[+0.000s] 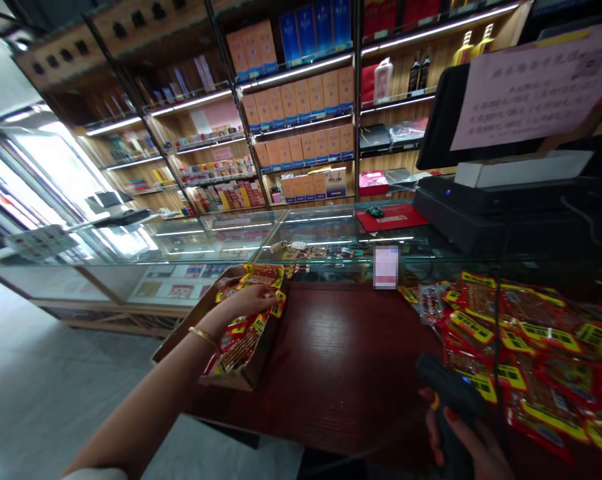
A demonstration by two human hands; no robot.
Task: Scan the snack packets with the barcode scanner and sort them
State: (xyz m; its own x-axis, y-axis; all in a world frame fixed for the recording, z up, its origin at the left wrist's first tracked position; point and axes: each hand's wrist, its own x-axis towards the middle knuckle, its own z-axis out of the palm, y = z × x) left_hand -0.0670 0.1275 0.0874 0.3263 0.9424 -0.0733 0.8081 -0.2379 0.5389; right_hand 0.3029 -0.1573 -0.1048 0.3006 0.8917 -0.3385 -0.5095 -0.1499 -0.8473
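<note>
Lying under the left hand [251, 301], finger grip unclear, are packets [241, 350]; right hand [463, 433] clasps a scanner [448, 383].

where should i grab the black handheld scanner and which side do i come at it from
Probably best by the handle of the scanner, coming from the near side: the wider head points up and away, and the handle runs back toward the bottom of the view. The right hand grips it there, leaving the head uncovered.

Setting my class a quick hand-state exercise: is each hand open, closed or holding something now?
Left hand: on packets in the cardboard box; grip cannot be told.
Right hand: closed around the dark handheld scanner.
</note>
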